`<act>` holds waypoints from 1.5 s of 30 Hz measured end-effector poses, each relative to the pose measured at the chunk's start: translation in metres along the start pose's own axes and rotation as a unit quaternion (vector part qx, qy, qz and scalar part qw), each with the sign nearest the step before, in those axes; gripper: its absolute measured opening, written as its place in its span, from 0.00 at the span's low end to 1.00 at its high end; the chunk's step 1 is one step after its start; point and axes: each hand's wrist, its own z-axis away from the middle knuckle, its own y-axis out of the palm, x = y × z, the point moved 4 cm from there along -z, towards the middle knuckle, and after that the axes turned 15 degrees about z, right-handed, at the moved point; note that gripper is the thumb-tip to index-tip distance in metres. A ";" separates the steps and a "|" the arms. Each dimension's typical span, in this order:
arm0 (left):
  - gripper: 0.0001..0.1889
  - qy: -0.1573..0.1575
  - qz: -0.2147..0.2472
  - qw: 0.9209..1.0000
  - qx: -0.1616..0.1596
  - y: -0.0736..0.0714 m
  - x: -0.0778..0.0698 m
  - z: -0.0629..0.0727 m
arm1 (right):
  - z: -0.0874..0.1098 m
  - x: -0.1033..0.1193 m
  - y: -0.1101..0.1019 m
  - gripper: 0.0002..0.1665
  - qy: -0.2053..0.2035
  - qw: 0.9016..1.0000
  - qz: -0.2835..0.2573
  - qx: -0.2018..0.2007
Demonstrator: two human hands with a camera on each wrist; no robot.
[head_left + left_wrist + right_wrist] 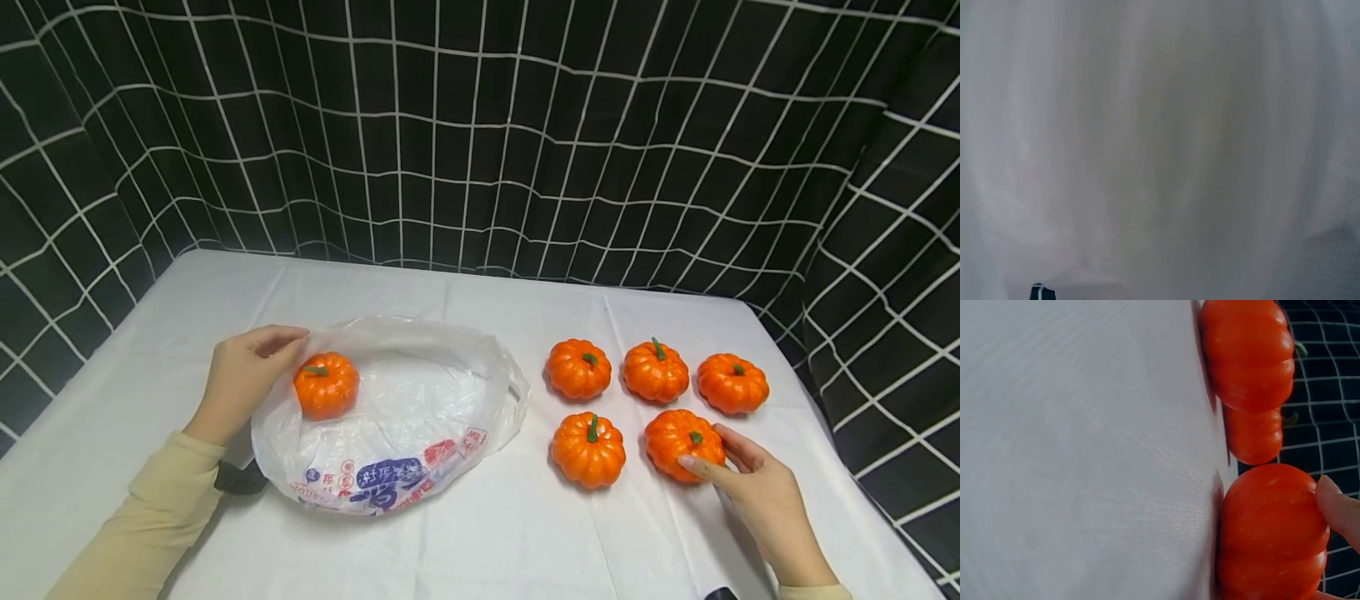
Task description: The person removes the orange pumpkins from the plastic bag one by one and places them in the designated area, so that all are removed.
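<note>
My left hand [251,375] pinches the left rim of a translucent white plastic bag [427,400] that lies spread with its mouth open. One small orange pumpkin [330,387] with a green stem sits inside, at the bag's left. Blurred bag plastic [1160,150] fills the left wrist view and hides the fingers there. At the front right, my right hand [765,492] holds another pumpkin [678,446] between thumb and fingers. In the right wrist view, the thumb [1338,509] lies against that pumpkin [1272,537], which is close to the tabletop.
Beside the held pumpkin is another pumpkin [588,450]. Behind stand a left pumpkin [577,369], a middle pumpkin [655,372] and a right pumpkin [732,384]. A white cloth [480,558] covers the table. Black curtain with white grid lines [465,142] surrounds its back and sides.
</note>
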 end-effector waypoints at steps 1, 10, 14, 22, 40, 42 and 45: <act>0.15 0.003 0.000 1.000 -0.001 0.000 -0.001 0.000 | 0.000 0.000 0.000 0.55 -0.002 1.000 -0.001 -0.002; 0.15 0.002 0.013 1.000 0.003 -0.001 -0.002 -0.001 | 0.002 0.000 0.001 0.56 -0.007 1.000 0.000 -0.002; 0.15 0.002 0.013 1.000 0.001 -0.001 -0.002 -0.001 | 0.002 0.000 0.000 0.56 -0.015 1.000 0.016 -0.006; 0.16 0.000 0.013 1.000 -0.003 -0.003 -0.002 0.000 | 0.003 0.005 -0.003 0.56 -0.043 0.998 0.023 -0.027; 0.15 0.009 0.015 1.000 -0.006 -0.003 -0.005 -0.002 | 0.063 0.125 0.023 0.45 -0.263 0.956 -0.081 -0.105; 0.15 0.008 0.012 1.000 -0.005 -0.003 -0.004 -0.002 | 0.065 0.139 0.034 0.44 -0.279 0.952 -0.097 -0.078; 0.15 0.003 0.009 1.000 -0.004 -0.002 -0.001 -0.002 | 0.066 0.157 0.049 0.42 -0.295 0.949 -0.097 -0.050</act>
